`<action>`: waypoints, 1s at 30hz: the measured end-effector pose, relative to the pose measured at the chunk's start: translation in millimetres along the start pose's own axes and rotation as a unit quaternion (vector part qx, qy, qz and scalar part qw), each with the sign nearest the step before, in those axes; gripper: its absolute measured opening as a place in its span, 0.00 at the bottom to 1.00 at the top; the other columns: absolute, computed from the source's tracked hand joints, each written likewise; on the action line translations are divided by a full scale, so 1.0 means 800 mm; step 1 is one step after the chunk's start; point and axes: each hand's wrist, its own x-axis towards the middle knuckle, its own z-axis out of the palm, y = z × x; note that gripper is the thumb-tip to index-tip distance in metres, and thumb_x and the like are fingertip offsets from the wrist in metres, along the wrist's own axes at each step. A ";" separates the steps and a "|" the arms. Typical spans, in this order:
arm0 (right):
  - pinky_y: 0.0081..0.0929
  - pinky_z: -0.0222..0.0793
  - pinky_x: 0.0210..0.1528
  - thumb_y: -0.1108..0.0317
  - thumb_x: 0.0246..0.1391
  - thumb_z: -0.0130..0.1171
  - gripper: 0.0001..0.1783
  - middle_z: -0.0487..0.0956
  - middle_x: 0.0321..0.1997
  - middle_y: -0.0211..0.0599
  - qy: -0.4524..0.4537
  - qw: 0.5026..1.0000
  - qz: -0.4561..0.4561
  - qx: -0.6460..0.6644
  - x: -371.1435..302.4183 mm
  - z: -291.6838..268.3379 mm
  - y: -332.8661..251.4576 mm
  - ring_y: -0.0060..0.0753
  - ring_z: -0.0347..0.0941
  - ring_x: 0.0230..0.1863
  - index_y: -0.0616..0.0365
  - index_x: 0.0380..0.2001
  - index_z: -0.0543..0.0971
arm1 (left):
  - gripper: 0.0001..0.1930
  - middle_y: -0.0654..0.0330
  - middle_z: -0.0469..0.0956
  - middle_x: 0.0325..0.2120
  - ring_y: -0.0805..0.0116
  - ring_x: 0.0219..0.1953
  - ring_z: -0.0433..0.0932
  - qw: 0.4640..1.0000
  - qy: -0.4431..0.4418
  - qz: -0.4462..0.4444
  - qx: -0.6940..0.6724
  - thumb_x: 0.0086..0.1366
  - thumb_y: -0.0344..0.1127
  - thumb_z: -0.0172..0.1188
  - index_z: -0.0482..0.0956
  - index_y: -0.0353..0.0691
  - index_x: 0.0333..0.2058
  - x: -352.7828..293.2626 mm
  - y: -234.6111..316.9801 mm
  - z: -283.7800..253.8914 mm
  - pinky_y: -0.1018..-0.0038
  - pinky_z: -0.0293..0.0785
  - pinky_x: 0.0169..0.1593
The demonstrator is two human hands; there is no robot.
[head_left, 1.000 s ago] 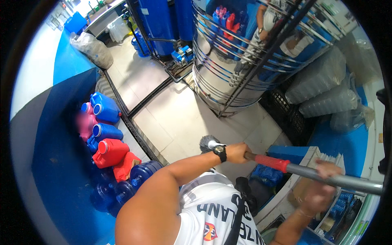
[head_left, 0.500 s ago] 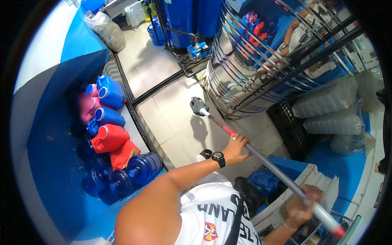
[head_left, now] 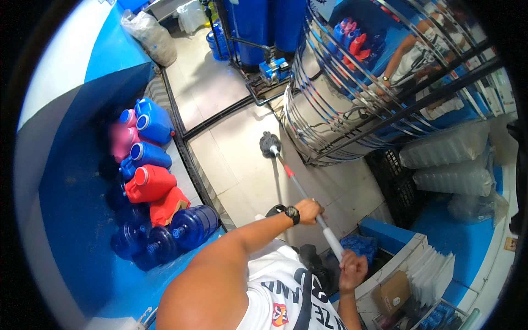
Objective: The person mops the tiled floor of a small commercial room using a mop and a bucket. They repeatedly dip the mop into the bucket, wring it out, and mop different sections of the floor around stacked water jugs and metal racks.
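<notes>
While the left hand (head_left: pixel 309 210) wraps tight around the middle of the mop pole (head_left: pixel 301 190), the right hand (head_left: pixel 353 268) grips the white end of it, low and close to the body. Both hands are closed on the pole. The pole slants up and away from the person, and the dark mop head (head_left: pixel 270 144) sits flat on the floor (head_left: pixel 236 159), just beside the big shiny steel tank (head_left: pixel 330 93). The floor is made of pale tiles with dark lines between them. A black drain strip (head_left: pixel 192 165) runs along the left side. Past it, against a blue wall (head_left: pixel 71 181), lie blue, pink and red jugs (head_left: pixel 151 159) and round blue water bottles (head_left: pixel 190 226). Tall blue tanks (head_left: pixel 264 22) stand at the far end. On the right are stacks of clear plastic (head_left: pixel 448 159) and a black crate (head_left: pixel 396 184).
</notes>
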 end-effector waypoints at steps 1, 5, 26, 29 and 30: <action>0.43 0.69 0.55 0.72 0.57 0.60 0.07 0.75 0.28 0.31 -0.010 1.000 0.000 -0.019 0.013 0.009 0.019 0.31 0.72 0.32 0.54 0.29 0.71 | 0.17 0.50 0.79 0.27 0.46 0.37 0.80 0.999 0.044 -0.010 0.011 0.62 0.50 0.65 0.80 0.42 0.24 0.001 -0.018 -0.007 0.54 0.75 0.43; 0.41 0.67 0.62 0.78 0.48 0.60 0.09 0.79 0.41 0.40 -0.150 0.977 -0.045 -0.147 0.111 0.055 0.088 0.41 0.76 0.46 0.59 0.33 0.72 | 0.21 0.47 0.76 0.36 0.43 0.41 0.78 0.977 0.174 -0.120 0.006 0.60 0.53 0.68 0.79 0.39 0.33 0.022 -0.107 -0.050 0.53 0.75 0.46; 0.31 0.76 0.42 0.67 0.62 0.54 0.13 0.82 0.39 0.46 0.083 0.964 -0.020 -0.251 -0.007 -0.078 -0.061 0.36 0.77 0.39 0.70 0.34 0.80 | 0.16 0.46 0.80 0.33 0.41 0.41 0.79 0.990 0.015 0.094 -0.100 0.53 0.40 0.68 0.79 0.37 0.35 0.064 0.125 0.101 0.51 0.75 0.45; 0.40 0.73 0.51 0.63 0.63 0.54 0.15 0.80 0.35 0.45 0.176 0.952 0.012 -0.251 -0.074 -0.106 -0.097 0.39 0.77 0.39 0.64 0.29 0.76 | 0.15 0.46 0.82 0.34 0.44 0.41 0.82 0.980 -0.137 0.114 -0.089 0.52 0.39 0.68 0.82 0.39 0.37 0.068 0.186 0.144 0.52 0.78 0.44; 0.43 0.73 0.53 0.62 0.64 0.53 0.15 0.80 0.33 0.44 0.201 0.946 0.008 -0.253 -0.093 -0.113 -0.102 0.40 0.77 0.39 0.63 0.28 0.76 | 0.15 0.46 0.83 0.34 0.45 0.42 0.82 0.972 -0.189 0.114 -0.080 0.51 0.39 0.68 0.83 0.40 0.38 0.067 0.200 0.158 0.52 0.78 0.44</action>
